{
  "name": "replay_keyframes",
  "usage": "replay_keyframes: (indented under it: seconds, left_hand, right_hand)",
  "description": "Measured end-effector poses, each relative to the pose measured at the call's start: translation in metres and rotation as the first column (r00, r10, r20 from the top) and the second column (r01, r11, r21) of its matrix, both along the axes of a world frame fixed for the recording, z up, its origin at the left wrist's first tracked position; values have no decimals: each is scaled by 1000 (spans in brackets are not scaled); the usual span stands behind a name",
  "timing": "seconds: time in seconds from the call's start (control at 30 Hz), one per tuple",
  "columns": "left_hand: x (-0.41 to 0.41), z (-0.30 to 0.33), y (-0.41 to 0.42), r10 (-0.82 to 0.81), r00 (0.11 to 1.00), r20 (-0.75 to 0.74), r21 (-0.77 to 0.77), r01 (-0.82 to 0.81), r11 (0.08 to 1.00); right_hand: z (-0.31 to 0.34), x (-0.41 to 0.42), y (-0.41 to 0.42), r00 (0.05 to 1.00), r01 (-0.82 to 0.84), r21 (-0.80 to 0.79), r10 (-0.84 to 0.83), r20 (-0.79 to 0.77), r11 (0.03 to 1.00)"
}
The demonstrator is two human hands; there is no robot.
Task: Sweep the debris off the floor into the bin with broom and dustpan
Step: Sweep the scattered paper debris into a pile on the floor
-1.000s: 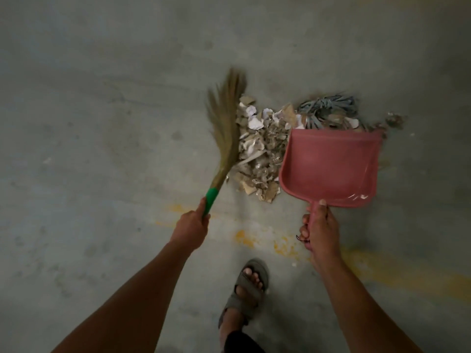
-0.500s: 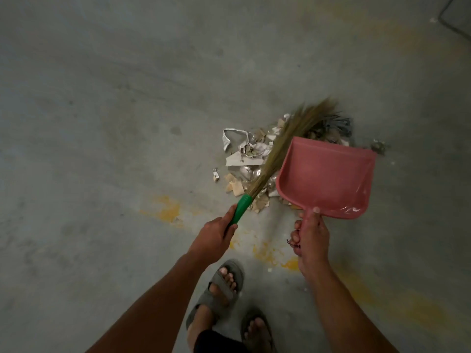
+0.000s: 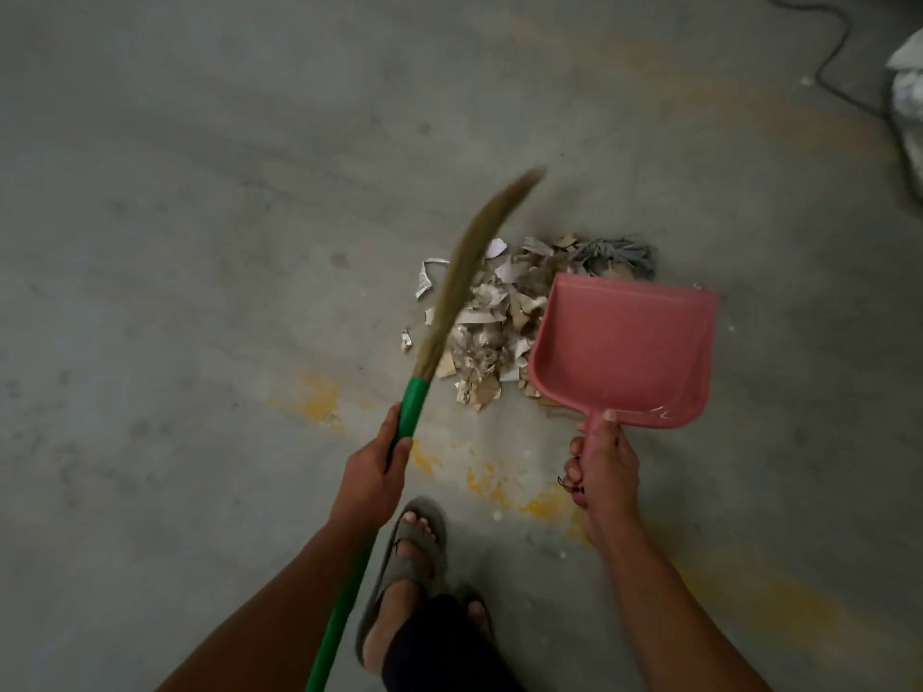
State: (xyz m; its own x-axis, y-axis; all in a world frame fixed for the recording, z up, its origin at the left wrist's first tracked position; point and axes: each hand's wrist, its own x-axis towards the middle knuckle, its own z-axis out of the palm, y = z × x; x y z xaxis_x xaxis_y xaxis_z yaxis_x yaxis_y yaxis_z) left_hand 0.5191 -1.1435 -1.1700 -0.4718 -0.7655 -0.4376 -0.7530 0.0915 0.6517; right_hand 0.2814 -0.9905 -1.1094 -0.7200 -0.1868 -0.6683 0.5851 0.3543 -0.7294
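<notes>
At six o'clock, nearest me, I see a foot in a grey sandal (image 3: 407,556) planted on the concrete floor (image 3: 175,292), with a second foot half hidden behind a dark trouser leg. Just above that, at about seven o'clock, my left hand (image 3: 372,474) is wrapped round the green handle of the broom (image 3: 452,292), fingers curled tight about it; the handle runs back under the forearm toward the bottom edge. At five o'clock my right hand (image 3: 607,472) grasps the stem of the pink dustpan (image 3: 624,349), thumb laid along the top, and a small dark wire loop hangs by the fingers.

Ahead of both hands, near centre, lies the debris (image 3: 492,337): torn paper, card scraps and a grey shredded clump at its far side. It sits between the two tools, with the broom's bristles slanting across its left edge toward twelve o'clock and blurred, and the dustpan covering its right edge, the pan's mouth pointing away from me. One small scrap lies apart at the pile's left.

Yellow paint stains (image 3: 319,399) mark the floor between the hands. From nine to eleven o'clock I have open concrete. At one to two o'clock a dark cable (image 3: 829,67) snakes along, and a pale bag (image 3: 906,97) cuts the right edge.
</notes>
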Motion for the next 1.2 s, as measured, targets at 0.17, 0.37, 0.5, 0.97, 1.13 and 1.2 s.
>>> replay_keyframes:
  seconds: [0.17,0.37,0.5,0.97,1.13,1.2]
  left_hand:
    - [23,-21,7,239,961,140,-6,-241,971]
    - [64,-62,17,323,900,292,10,-341,940]
    - [65,-83,37,275,900,337,79,-318,945]
    - [10,-119,108,47,988,147,148,-69,987]
    - [-18,-96,158,114,993,43,81,-117,990]
    - [-30,-89,176,131,991,-4,59,-131,990]
  right_hand:
    - [5,-8,21,999,-43,-5,43,-11,999]
    - [-5,-13,44,998,-65,33,66,-18,997]
    - [-26,-17,53,994,-108,35,107,29,994]
    - [-93,-53,79,985,-166,25,165,43,986]
    - [-88,-71,107,987,-159,50,158,31,986]
    - [-83,-81,117,988,-154,60,153,28,986]
